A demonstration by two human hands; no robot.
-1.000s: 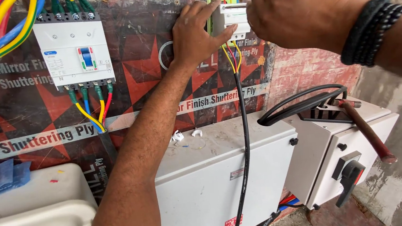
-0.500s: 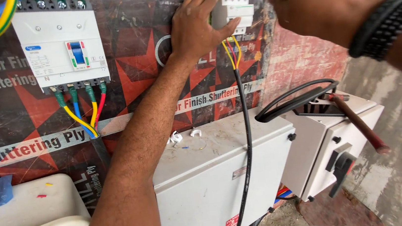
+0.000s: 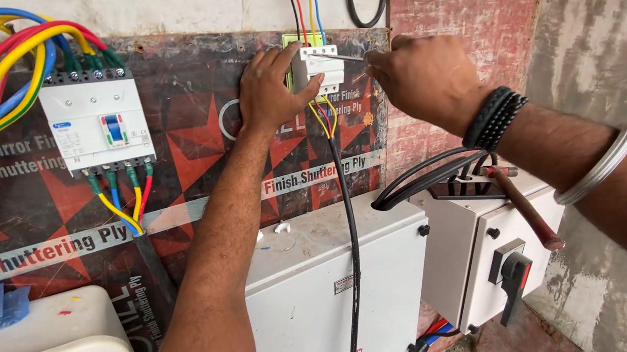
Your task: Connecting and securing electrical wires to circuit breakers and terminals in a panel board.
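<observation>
Both hands work at a small white breaker [image 3: 320,67] mounted high on the plywood board [image 3: 193,134], right of the large white breaker [image 3: 97,127]. The left hand [image 3: 271,87] lies flat beside it, fingers together, thumb touching its lower edge. The right hand [image 3: 415,76] has its fingers clamped on a thin screwdriver [image 3: 338,57], tip on the small breaker's top.

Building-site electrical corner: breaker [image 3: 97,122] on plywood board [image 3: 193,142], metal switch boxes [image 3: 341,289].
</observation>
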